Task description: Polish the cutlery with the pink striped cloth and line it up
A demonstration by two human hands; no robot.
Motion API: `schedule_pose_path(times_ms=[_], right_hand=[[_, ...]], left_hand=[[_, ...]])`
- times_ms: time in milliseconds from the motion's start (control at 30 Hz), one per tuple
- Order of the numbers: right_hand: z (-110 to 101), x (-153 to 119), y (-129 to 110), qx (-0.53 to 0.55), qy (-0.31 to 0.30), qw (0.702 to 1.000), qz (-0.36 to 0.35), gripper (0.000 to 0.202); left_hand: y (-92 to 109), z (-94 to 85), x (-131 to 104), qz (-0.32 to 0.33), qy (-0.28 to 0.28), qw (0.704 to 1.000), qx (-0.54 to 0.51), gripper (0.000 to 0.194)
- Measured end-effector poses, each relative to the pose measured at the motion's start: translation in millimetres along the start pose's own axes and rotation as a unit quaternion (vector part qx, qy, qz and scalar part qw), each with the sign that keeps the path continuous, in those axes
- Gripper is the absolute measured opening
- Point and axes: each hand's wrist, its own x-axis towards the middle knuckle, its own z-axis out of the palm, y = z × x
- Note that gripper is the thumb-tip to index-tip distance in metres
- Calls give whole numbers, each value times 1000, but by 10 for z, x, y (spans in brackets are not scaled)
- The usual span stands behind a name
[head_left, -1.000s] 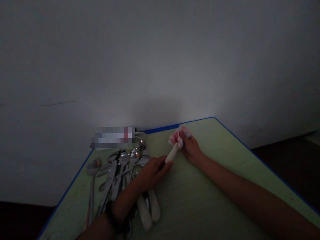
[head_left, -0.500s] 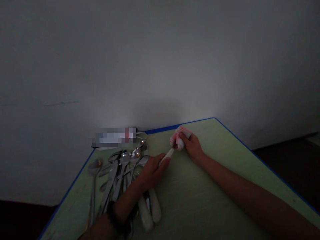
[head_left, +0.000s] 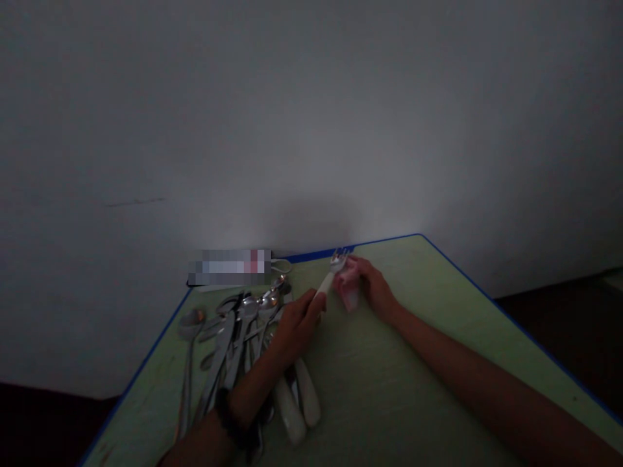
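My left hand (head_left: 298,324) is closed round the pale handle of a fork (head_left: 325,284), whose metal tines point up and away from me. Close to the fork's head, my right hand (head_left: 377,290) pinches a crumpled pink and white cloth (head_left: 347,285). The cloth lies right beside the fork's neck and hangs down below my fingers. Under and left of my left forearm is a pile of metal spoons, forks and knives (head_left: 238,337), with two thick pale handles (head_left: 289,412) sticking out toward me.
A large ladle-like spoon (head_left: 187,363) lies at the pile's left. A blurred-out flat object (head_left: 228,267) rests at the back left of the green table (head_left: 418,402), against the grey wall (head_left: 311,130). The table has a blue edge.
The fork's metal head, wrapped in the cloth before, now shows. The cloth has slipped to the fork's right side and hangs lower. The view has shifted slightly.
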Motion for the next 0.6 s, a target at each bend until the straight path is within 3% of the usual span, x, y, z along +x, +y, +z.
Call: schedule_pose_path(times_ms=[100,167,333,467,600], right_hand=[[-4,-40,-6,-80,-8,996,-29,31],[5,-75,-25,-112,-59,992,-28,28],[16,-100,-67,-94,-146,984,-26,26],[-35,-32,-2,7,-115,992,55,23],[-90,29,22,172,-46,975,136,23]], left_hand=[[31,-2,15,13,-13,999,47,38],[37,-1,24,23,-22,996,77,38],[22,13,35,45,-35,994,96,34],[20,39,33,45,-58,992,107,33],[1,64,34,31,-27,997,72,29]])
